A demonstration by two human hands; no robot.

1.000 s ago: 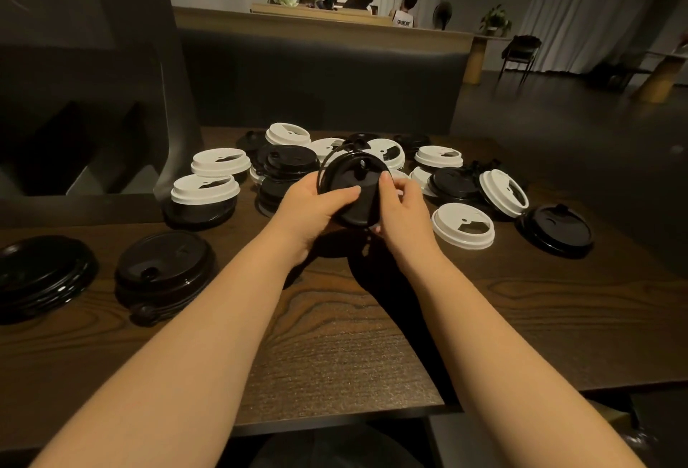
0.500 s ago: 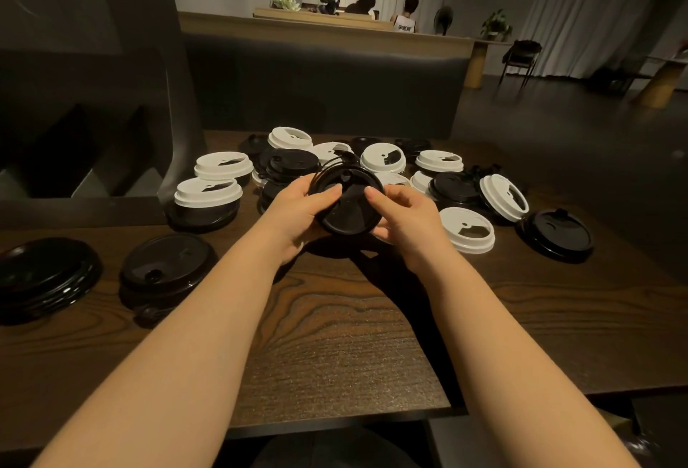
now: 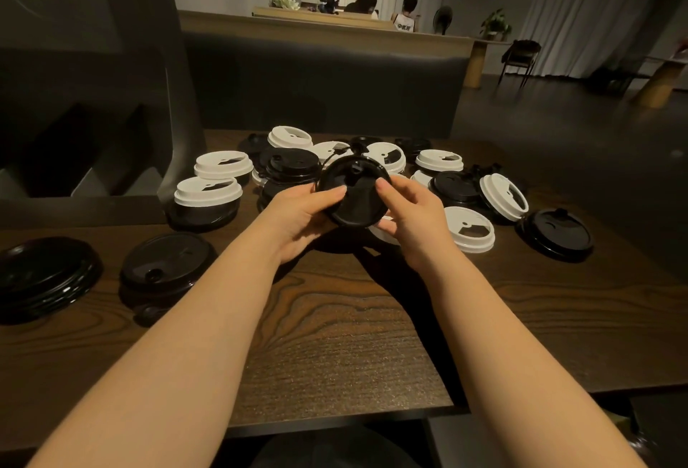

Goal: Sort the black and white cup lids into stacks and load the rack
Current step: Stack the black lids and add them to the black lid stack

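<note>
Centrally, just above the frame's middle, the left hand [image 3: 298, 222] and right hand [image 3: 413, 214] hold a tilted black lid [image 3: 353, 192] between them, thumbs and fingers [image 3: 391, 188] pinching its rim above the wooden desk [image 3: 335, 337], loose black and white lids [image 3: 470, 230] scattered behind.

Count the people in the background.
2: both behind the far counter, one in dark, one in a white top to the right. Others may be hidden.

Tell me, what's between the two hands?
A black lid, tilted, gripped by the left hand and right hand, seen in the head view.
</note>
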